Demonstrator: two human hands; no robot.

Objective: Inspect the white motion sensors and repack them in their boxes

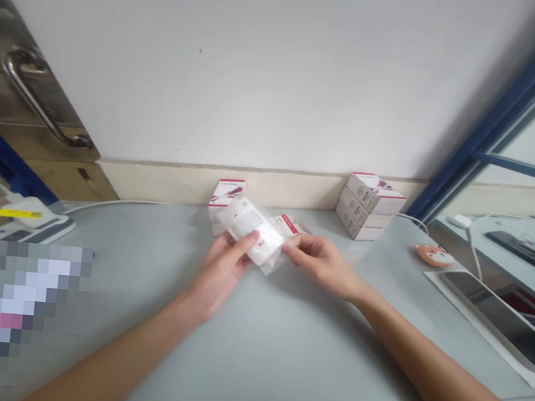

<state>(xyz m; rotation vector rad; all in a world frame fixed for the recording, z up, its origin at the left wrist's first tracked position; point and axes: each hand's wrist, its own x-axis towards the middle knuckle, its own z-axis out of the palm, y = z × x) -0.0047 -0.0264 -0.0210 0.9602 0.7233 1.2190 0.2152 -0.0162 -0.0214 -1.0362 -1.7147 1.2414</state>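
One left hand (224,265) grips a white device (247,223) in a clear plastic bag (271,266) at the centre of the frame, thumb on top, while the right hand (322,263) pinches the bag's right end, both above the grey table (235,354). At the right edge I see a dark flat slab (496,314) on a white backing; just beyond it lies an animal-face trinket (434,255). Farther back, a white-and-red box (225,190) stands behind the device, a stack of three boxes (366,210) right of centre, and the pale wall (268,82) behind.
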